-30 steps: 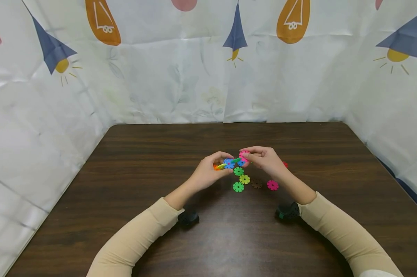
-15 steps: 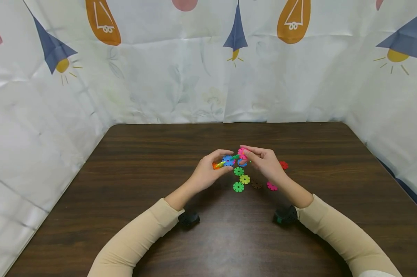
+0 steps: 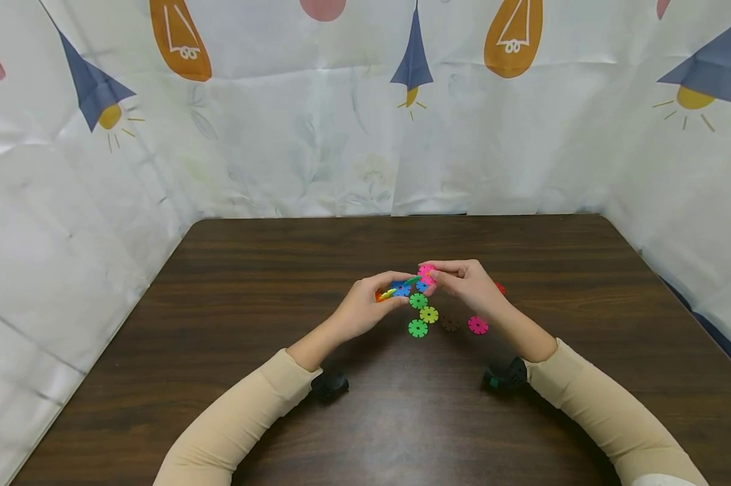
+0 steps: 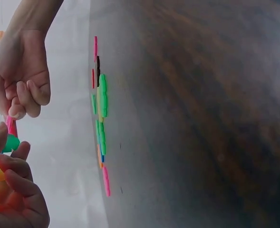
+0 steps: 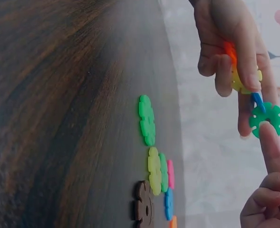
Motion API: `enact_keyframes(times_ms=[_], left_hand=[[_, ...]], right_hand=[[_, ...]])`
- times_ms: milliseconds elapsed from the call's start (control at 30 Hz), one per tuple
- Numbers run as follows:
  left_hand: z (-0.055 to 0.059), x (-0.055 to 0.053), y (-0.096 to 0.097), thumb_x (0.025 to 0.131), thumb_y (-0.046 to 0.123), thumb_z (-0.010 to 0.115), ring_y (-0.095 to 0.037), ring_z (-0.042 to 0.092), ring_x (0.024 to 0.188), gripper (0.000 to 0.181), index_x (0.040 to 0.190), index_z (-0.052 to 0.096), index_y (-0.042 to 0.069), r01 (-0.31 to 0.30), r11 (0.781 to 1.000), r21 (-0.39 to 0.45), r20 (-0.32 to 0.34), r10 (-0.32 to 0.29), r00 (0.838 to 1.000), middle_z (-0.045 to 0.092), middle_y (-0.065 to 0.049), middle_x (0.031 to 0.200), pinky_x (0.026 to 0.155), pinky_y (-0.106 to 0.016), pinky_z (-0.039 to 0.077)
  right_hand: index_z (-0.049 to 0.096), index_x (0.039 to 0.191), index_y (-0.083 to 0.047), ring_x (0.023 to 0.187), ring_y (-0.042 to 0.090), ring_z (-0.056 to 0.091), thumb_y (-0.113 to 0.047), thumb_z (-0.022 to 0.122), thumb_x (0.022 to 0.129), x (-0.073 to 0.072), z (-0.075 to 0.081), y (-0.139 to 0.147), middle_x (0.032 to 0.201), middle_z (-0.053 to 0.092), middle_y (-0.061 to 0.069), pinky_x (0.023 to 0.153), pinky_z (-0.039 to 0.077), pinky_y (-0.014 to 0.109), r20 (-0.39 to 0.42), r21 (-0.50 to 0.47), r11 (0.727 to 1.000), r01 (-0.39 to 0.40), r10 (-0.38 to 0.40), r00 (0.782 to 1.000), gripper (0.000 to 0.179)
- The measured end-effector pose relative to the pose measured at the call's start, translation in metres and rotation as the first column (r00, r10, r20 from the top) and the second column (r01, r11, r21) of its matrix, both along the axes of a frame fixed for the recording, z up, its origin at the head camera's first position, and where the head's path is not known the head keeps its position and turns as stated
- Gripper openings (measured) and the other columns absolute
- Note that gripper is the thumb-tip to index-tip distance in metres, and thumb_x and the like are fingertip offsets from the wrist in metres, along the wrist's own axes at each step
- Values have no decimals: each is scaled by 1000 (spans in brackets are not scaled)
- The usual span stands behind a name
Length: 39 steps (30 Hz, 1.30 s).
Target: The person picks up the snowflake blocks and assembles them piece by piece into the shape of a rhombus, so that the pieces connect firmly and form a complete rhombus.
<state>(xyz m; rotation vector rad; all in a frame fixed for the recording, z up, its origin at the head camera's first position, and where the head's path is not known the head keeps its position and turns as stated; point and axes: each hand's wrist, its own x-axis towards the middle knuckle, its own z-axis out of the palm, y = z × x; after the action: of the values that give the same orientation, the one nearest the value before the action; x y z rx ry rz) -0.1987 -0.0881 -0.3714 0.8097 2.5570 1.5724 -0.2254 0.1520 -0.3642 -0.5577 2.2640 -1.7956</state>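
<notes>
Above the middle of the table, my left hand grips a chain of notched plastic discs between thumb and fingers. An orange disc, a yellow disc, a blue disc and a green disc are linked in it, partly covered by the fingers. My right hand pinches a pink disc at the chain's green end. In the right wrist view a fingertip of that hand touches the green disc. Whether the pink disc is slotted into the green one, I cannot tell.
Loose discs lie on the dark wooden table below the hands: two green, a yellow disc, a brown disc, a pink disc and a partly hidden red disc. A printed white curtain hangs behind the table.
Both hands rise slightly, then come down a little again with the chain and the pink disc. The right forearm shifts left and back to the right. Both grips are kept.
</notes>
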Motion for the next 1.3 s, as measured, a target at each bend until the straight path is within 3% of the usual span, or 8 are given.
enact_keyframes(times_ms=[167,467,600,733,900,1033,1200,1300], left_hand=[[1,-1,0,94,6,74,-16,60,83,39,133,68,7,35,999,-4,2,-35,999,71,-12,115,73,-26,52],[-1,-3,0,94,8,75,-16,61,86,39,133,69,5,29,999,-32,-8,-30,1000,70,-13,124,74,-24,52],[-2,-3,0,93,7,76,-12,54,73,42,134,68,5,20,999,-45,-12,-21,1000,68,-15,128,66,-22,46],[-2,-4,0,93,8,76,-9,35,57,43,136,67,6,31,998,-53,-4,-31,1000,73,-20,98,58,-22,37],[-1,-4,-1,92,8,77,-8,27,53,45,136,66,5,51,996,-73,-3,-51,999,59,-16,68,54,-22,32],[1,-4,0,92,9,77,-7,28,53,44,135,67,5,45,997,-67,-15,-46,999,70,-17,83,53,-21,32],[5,-4,1,93,8,76,-10,52,67,46,138,66,9,30,999,-36,-8,-30,1000,72,-12,121,60,-21,42],[6,-5,2,94,11,76,-17,61,75,53,145,61,13,23,999,-24,22,-22,1000,74,-9,112,63,-23,47]], right_hand=[[62,137,5,103,28,70,-14,60,105,1,2,3,90,71,33,96,50,52,-3,29,1000,-6,7,1000,37],[59,138,8,111,43,67,-12,58,105,3,1,0,89,70,33,101,48,59,11,26,999,-20,19,1000,38],[60,138,6,86,24,69,-12,58,105,3,-1,0,89,71,30,86,53,42,32,30,999,-14,13,999,38],[59,138,8,74,10,51,-12,58,105,2,-3,1,86,72,26,76,44,32,73,-3,1000,-19,20,997,39],[58,135,13,78,12,52,-10,57,104,2,-3,1,81,73,18,82,45,30,120,-46,998,-30,36,992,39],[57,136,13,69,16,44,-9,56,105,3,-3,0,81,72,17,77,42,34,112,-76,996,-42,51,992,39],[57,139,10,66,17,41,-11,57,105,0,-2,0,84,72,18,73,41,35,95,-60,998,-35,41,995,40],[57,139,9,62,16,37,-12,57,105,-2,-2,0,83,71,20,70,40,34,91,-45,998,-31,35,995,40]])
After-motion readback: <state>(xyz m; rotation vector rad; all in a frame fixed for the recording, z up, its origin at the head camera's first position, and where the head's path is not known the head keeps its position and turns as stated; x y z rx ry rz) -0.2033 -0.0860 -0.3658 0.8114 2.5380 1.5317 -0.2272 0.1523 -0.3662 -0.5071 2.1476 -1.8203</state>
